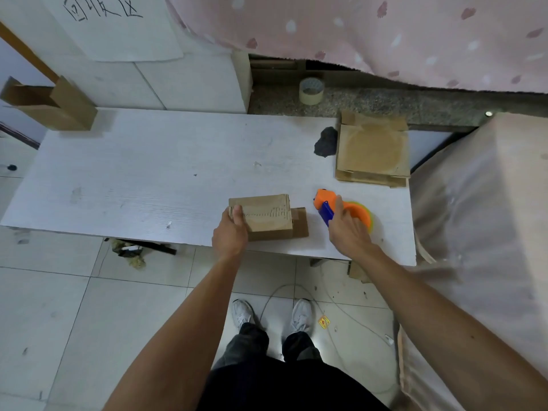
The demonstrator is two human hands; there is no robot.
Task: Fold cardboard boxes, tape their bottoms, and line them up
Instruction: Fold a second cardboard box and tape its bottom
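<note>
Box [264, 215] lies lengthwise left-right; left hand [229, 232] grips its left end. Tape dispenser [323, 200] just right of it, under right hand [348, 232]; fingers blurred, grip unclear.

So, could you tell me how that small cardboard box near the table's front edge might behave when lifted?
Probably light: the cardboard box is small and made of thin brown board. Likely fairly stiff, since its edges look square, though a hard squeeze may dent it. The flap sticking out at its right could swing.
</note>
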